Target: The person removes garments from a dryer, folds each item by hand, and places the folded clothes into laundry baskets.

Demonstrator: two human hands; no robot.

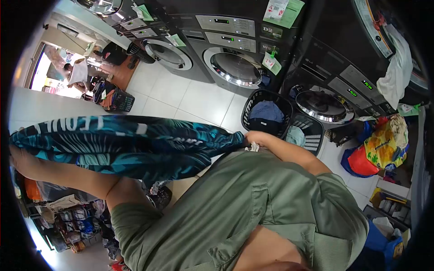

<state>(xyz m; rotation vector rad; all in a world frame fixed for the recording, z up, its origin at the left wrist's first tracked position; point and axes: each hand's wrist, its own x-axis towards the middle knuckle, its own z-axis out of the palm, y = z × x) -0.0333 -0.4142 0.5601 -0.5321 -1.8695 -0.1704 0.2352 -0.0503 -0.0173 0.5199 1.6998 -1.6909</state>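
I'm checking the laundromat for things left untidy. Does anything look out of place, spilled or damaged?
A white cloth hangs loose by the upper machine's round rim at far right, unlike the blue clothes inside the black basket. No spill or damage stands out. The patterned fabric between the left hand and right hand looks ordinary.

Garment (131, 147) between both hands (19, 161) (256, 137)
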